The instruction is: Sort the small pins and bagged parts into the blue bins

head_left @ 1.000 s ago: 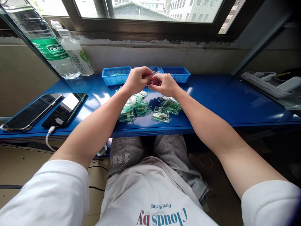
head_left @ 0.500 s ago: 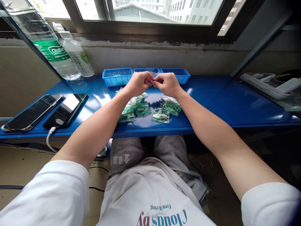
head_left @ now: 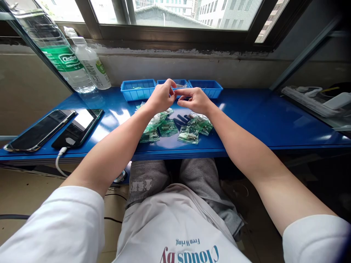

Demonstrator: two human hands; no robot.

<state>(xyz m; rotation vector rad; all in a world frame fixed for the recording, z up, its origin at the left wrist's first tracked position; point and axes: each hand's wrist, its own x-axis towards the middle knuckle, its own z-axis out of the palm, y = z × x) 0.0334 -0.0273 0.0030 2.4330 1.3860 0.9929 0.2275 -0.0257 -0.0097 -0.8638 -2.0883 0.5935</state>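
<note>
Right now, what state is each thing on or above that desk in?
Left hand: grip curled, contents unclear
Right hand: grip open
Green packets: filled, loosely grouped
Blue trays: uncovered
Left phone: screen dark
Right phone: cable plugged in
Large bottle: upright
Small bottle: upright

A wide window (head_left: pixel 170 20) in a dark frame (head_left: pixel 175 34) ran across the far side, letting in bright daylight; through the glass showed a pitched roof (head_left: pixel 155 17) and pale buildings (head_left: pixel 233 14) with rows of windows. Below the frame, a ragged whitish strip (head_left: pixel 153 52) edged a dull, greyish wall (head_left: pixel 252 71). Against that wall stood a glossy blue bench (head_left: pixel 255 120), its top streaked with white reflections. Slanting metal posts rose at its left (head_left: pixel 38 53) and right (head_left: pixel 304 54) ends. The floor (head_left: pixel 16 193) looked beige at left, while the lower right lay in deep shadow.
</note>
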